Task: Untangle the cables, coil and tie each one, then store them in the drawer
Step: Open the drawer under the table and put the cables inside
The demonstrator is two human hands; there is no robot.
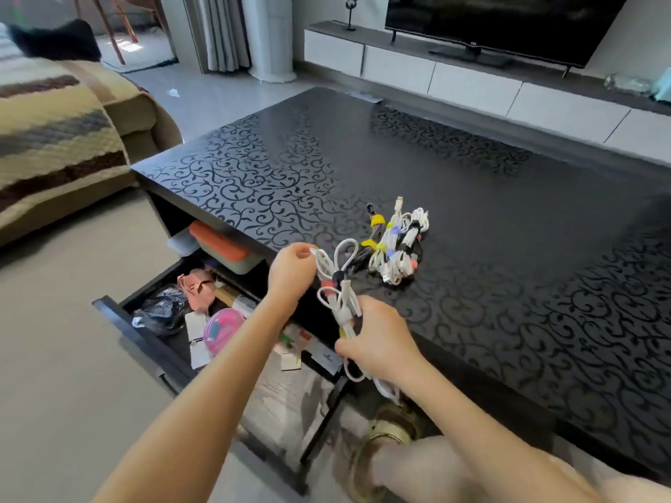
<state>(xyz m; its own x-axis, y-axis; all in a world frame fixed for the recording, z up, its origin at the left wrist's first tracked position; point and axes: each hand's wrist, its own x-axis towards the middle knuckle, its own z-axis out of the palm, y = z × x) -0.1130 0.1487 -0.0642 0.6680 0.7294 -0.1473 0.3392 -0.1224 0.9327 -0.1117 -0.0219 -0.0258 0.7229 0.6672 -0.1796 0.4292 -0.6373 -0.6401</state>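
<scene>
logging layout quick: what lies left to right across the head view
striped beige sofa blanket → crumpled black plastic bag → round pink box → left hand → white coiled cable bundle → pile of tied white cables

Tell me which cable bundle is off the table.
The white bundle held by left hand and right hand; the other bundles lie on the table.

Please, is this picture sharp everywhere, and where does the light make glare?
Head view: the left hand, right hand and white cables are fairly sharp; the slipper below is blurred; a pale sheen lies on the table, far left; the wide lens bends its edges.
</scene>
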